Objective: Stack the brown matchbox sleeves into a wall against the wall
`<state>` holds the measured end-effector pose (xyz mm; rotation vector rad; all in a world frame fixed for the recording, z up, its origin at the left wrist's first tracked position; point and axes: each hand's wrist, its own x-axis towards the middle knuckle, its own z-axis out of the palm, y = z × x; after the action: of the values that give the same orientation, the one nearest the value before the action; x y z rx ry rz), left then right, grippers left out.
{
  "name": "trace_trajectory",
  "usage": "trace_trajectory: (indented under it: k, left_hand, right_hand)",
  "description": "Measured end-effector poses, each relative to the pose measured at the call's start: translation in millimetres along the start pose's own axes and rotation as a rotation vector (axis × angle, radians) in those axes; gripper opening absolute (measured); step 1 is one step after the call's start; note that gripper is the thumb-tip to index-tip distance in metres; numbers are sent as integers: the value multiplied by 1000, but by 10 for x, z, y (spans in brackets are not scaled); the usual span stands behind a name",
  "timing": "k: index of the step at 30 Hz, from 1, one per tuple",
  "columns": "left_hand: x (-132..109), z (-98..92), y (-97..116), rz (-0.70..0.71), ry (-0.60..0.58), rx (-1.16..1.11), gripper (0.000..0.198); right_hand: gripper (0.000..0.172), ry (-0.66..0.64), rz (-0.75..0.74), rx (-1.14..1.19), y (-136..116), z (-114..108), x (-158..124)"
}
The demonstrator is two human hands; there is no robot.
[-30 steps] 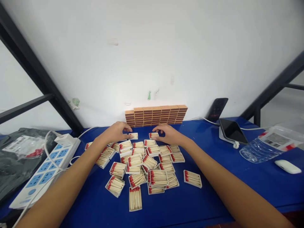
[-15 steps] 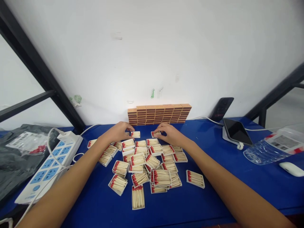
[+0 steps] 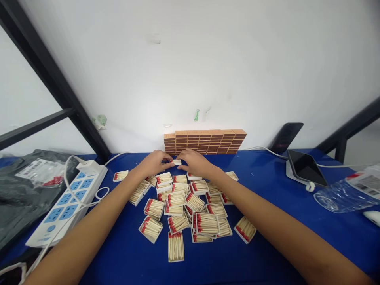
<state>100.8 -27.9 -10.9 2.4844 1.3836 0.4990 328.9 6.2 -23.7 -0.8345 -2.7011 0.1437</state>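
Note:
Both hands meet at a small white matchbox tray in front of a long stack of brown matchboxes against the wall. My left hand pinches the tray's left end between thumb and fingers. On its right end are the closed fingers of my right hand. Many open trays of red-tipped matches lie piled between my forearms. One tray sits apart at the left, another by my right forearm.
A white power strip with cables and a dark plastic bag lie left. To the right are a phone on a stand, a dark upright device and a clear plastic wrapper. Black metal bars flank the blue table.
My right hand has moved left toward my left hand, and both are now at one tray. The view has shifted slightly. The lone tray by my right forearm has turned.

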Motion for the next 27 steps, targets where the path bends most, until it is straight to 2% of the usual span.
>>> trace_trajectory:
  k: [3, 8, 12, 16, 27]
  left_hand:
    - [-1, 14, -3, -14, 44, 18, 32]
    - [31, 25, 12, -64, 84, 8, 29]
    - [45, 15, 30, -193, 182, 52, 26]
    - [43, -10, 40, -298, 263, 189, 21]
    - [33, -20, 174, -290, 214, 211, 24]
  right_hand:
    - [23, -9, 8, -17, 32, 59, 86]
    - [28, 18, 94, 12, 75, 44, 71]
    - [30, 62, 196, -80, 27, -22, 51]
    - [27, 63, 201, -172, -16, -43, 61]
    - [26, 25, 179, -262, -47, -26, 106]
